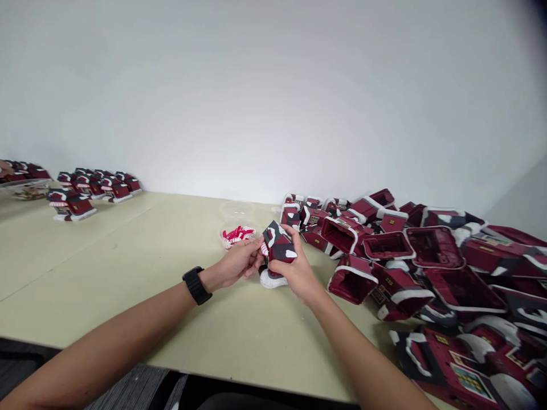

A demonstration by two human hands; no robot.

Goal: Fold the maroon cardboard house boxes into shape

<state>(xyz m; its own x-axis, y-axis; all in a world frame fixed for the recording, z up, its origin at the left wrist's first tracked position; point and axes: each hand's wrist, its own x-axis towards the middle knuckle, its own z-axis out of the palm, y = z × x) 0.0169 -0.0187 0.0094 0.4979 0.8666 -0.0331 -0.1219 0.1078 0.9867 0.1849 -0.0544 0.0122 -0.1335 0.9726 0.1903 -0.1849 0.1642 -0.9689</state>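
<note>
A small dark red model house (280, 245) with a black, snow-patched roof is tilted just above the table, and my right hand (297, 267) is wrapped round it. My left hand (243, 261), with a black watch on its wrist, is closed at the house's left side. Its fingertips press a red-and-white striped awning piece (264, 249) against the front wall. Those fingers partly hide the piece. Close behind my left hand stands a clear plastic tub (222, 230) with several more red-and-white striped pieces (237, 235) in it.
A large heap of hollow model houses (388, 245) spreads over the table's right side. Several upright houses (70, 204) stand at the far left by the wall (273, 102). A clear lid (237, 209) lies behind the tub. Another person's hand (5, 168) shows at the left edge.
</note>
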